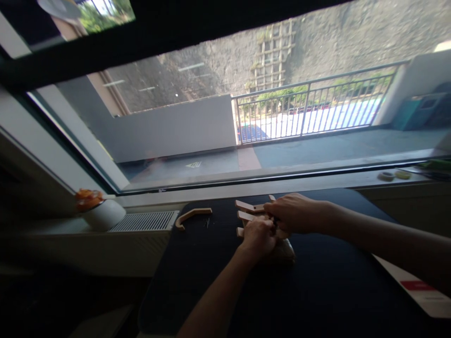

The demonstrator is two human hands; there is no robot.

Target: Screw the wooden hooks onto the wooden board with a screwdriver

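Observation:
My left hand (260,235) is closed over several pale wooden pieces (244,205) near the far side of the dark table (211,277). Their squared ends stick out to the left of my fingers. Close against it, my right hand (294,213) has its fingers pressed together around something small and dark that I cannot make out. Below both hands lies a brownish block or packet (287,251), partly covered and in shadow. A bent wooden strip (192,215) rests on the table to the left, with a few thin screws or nails (207,223) beside it.
A white vase with orange flowers (104,215) stands on the sill left of the table, next to a vent grille (144,221). Rolls of tape (385,176) lie on the right sill. A large window runs behind the table. A flat white-and-red box (419,286) sits at right.

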